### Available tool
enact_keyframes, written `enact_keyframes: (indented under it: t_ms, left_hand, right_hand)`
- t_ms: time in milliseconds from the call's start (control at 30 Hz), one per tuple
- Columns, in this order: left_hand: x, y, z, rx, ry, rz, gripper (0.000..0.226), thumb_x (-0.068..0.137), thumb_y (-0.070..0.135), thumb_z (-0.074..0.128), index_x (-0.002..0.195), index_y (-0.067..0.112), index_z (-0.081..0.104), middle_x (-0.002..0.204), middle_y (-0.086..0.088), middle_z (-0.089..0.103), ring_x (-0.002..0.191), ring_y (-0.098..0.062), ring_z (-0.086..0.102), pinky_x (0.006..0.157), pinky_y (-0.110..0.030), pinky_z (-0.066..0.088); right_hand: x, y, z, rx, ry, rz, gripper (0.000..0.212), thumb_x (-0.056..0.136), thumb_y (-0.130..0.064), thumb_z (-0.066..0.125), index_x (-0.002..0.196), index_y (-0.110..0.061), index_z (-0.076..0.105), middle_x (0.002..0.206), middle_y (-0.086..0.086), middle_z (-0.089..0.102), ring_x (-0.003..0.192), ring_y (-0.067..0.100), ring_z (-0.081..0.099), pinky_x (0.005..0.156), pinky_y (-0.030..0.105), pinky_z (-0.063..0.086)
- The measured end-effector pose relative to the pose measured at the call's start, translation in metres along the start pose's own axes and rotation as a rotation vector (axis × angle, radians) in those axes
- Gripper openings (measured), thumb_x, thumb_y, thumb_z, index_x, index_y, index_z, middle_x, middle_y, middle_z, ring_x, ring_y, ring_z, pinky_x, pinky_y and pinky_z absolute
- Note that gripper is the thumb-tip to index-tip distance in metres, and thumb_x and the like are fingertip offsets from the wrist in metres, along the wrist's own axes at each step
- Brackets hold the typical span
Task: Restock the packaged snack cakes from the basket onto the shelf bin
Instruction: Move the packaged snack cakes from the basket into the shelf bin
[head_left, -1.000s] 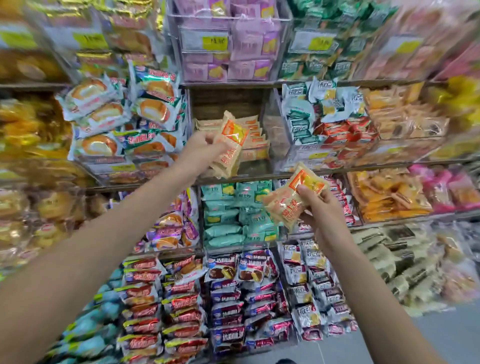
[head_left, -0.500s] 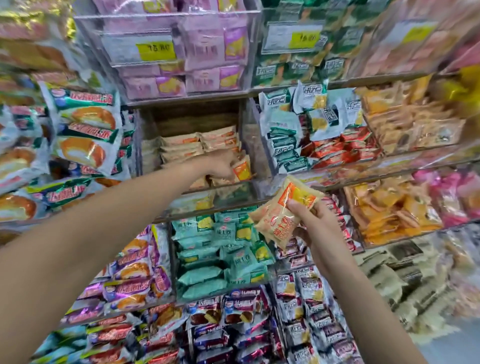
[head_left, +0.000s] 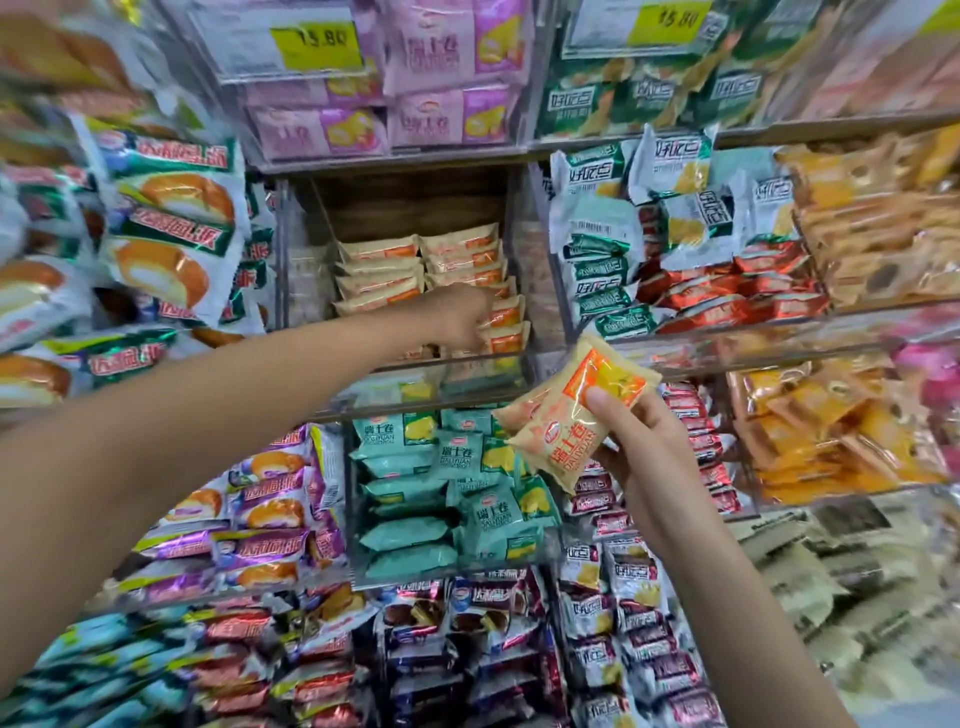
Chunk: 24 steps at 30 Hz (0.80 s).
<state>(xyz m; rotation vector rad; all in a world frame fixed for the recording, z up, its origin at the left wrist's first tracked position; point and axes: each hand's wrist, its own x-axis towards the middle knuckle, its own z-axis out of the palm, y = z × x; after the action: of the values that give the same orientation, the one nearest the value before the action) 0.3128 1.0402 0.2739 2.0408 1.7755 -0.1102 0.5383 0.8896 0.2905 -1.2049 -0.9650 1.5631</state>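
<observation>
My left hand (head_left: 457, 317) reaches inside the shelf bin (head_left: 488, 366), on stacked cakes (head_left: 421, 265); my right hand (head_left: 641, 441) holds a snack cake (head_left: 566, 415) nearer, right of the bin.

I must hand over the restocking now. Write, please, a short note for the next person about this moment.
Left hand: inside the shelf bin, on the stacked orange snack cakes; whether it grips a pack, I cannot tell.
Right hand: holds one orange pack in front of the shelves, below the bin.
Done: the bin is partly stocked.
Left: place the held pack. The basket is not in view.
</observation>
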Motion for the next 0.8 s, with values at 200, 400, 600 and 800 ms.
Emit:
enact_keyframes:
  t_ms: [200,400,600,800]
  left_hand:
    - [-0.05,0.027,-0.031,-0.529,0.292,0.117,0.012,0.09,0.031,0.057,0.09,0.019,0.06,0.096,0.0,0.067,0.089,-0.015,0.065,0.081,-0.033,0.05]
    - [-0.108,0.052,-0.06,-0.738,-0.003,0.313,0.08,0.061,0.073,0.059,0.123,0.029,0.033,0.128,0.005,0.051,0.116,-0.007,0.054,0.098,-0.027,0.046]
    - [-0.102,0.006,-0.077,-0.63,0.054,0.125,0.067,0.082,0.032,0.069,0.133,0.027,0.025,0.111,0.014,0.055,0.094,0.006,0.061,0.074,-0.009,0.048]
    - [-0.079,-0.009,-0.063,-0.397,-0.095,0.121,0.078,0.083,0.027,0.069,0.14,0.027,0.016,0.127,0.005,0.048,0.091,0.001,0.054,0.071,-0.014,0.043]
  right_hand:
    - [-0.003,-0.027,0.01,0.009,-0.035,-0.134,0.017,0.071,-0.043,0.072,0.086,-0.034,0.07,0.093,-0.005,0.073,0.09,0.014,0.07,0.083,0.035,0.054]
    - [0.035,-0.065,0.048,0.037,-0.034,-0.287,0.016,0.082,-0.03,0.068,0.096,-0.027,0.062,0.087,-0.008,0.072,0.084,0.011,0.069,0.073,0.029,0.055]
    - [0.068,-0.066,0.083,-0.272,-0.097,-0.345,0.05,0.09,-0.034,0.062,0.134,-0.029,0.04,0.121,0.005,0.061,0.109,0.018,0.061,0.091,0.04,0.052]
    - [0.096,-0.059,0.052,-1.098,0.181,-0.788,0.033,0.092,-0.019,0.052,0.119,-0.001,0.057,0.121,0.017,0.057,0.118,0.032,0.047,0.096,0.044,0.042]
